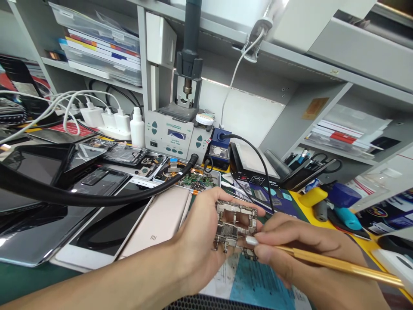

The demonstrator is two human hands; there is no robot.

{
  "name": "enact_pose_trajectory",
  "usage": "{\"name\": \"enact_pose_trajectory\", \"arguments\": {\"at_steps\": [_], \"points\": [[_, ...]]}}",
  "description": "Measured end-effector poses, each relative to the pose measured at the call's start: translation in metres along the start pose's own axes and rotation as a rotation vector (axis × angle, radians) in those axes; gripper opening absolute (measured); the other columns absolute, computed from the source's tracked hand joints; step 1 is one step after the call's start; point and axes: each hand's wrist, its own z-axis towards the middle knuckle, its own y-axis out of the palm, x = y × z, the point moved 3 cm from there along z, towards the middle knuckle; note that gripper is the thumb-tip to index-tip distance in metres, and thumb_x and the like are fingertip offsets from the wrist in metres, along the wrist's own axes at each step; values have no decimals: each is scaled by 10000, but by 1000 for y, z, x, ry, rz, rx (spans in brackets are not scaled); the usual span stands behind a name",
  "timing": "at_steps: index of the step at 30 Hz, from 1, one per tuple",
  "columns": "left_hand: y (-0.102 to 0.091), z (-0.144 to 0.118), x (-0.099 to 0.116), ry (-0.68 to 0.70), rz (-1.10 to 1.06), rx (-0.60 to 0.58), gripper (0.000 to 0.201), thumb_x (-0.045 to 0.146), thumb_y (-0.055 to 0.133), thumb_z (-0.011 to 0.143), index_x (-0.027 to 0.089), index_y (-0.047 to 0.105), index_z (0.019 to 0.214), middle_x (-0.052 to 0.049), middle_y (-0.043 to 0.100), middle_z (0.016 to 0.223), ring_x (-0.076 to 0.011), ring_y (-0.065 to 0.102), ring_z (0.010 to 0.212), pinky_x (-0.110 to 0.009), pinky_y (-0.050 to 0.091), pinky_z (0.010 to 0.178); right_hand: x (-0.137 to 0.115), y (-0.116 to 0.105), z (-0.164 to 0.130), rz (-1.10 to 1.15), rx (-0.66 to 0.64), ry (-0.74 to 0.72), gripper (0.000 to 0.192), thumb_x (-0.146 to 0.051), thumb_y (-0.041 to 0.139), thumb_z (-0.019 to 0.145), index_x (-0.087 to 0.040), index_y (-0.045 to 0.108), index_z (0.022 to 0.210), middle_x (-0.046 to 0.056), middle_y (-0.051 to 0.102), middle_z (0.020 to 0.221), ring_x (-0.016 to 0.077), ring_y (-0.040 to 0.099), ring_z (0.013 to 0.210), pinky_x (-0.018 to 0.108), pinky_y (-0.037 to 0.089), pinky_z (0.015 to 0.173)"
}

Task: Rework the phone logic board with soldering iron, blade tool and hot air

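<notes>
My left hand (196, 241) holds a small phone circuit board (236, 226) upright by its edges, low in the middle of the view. My right hand (290, 245) grips a slim gold-coloured tool (338, 265) like a pen. The tool's silver tip (251, 240) touches the board's lower right part. Both hands hover just above a blue work mat (258, 284).
Several phones and screens lie at left, a rose-gold one (158, 226) nearest my left hand. A thick black hose (97, 196) crosses above them. Behind stand a hot-air station (176, 133), a white bottle (137, 128), chargers (103, 118) and a tray of parts (193, 178). Tools (335, 206) lie at right.
</notes>
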Motion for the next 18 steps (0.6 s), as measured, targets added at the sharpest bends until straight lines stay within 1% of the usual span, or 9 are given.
{"name": "enact_pose_trajectory", "arguments": {"at_steps": [3, 8, 14, 18], "points": [[-1, 0, 0, 5, 2, 4, 409, 304, 487, 815, 42, 795, 879, -124, 744, 736, -176, 658, 573, -231, 496, 545, 1, 1, 1, 4, 2, -1, 66, -266, 853, 807, -325, 844, 835, 9, 749, 801, 105, 614, 542, 158, 496, 432], [-2, 0, 0, 7, -22, 10, 385, 284, 500, 798, 42, 793, 855, -99, 723, 683, -169, 649, 550, -225, 493, 517, 3, 1, 1, 0, 9, 9, 42, -283, 856, 803, -317, 843, 823, 15, 764, 811, 110, 618, 531, 171, 512, 433], [-2, 0, 0, 13, -20, 9, 407, 289, 494, 810, 29, 793, 903, -111, 734, 701, -177, 655, 559, -235, 498, 526, 3, 0, -1, -37, 17, 17, 16, -302, 846, 814, -306, 840, 828, 20, 777, 827, 115, 614, 525, 178, 510, 417], [-1, 1, 1, 8, -26, 9, 383, 287, 507, 810, 43, 784, 911, -116, 740, 712, -181, 650, 561, -242, 489, 527, 5, 0, 1, -45, 3, 25, 20, -295, 844, 815, -311, 838, 825, 12, 779, 828, 109, 612, 527, 171, 510, 425]]}}
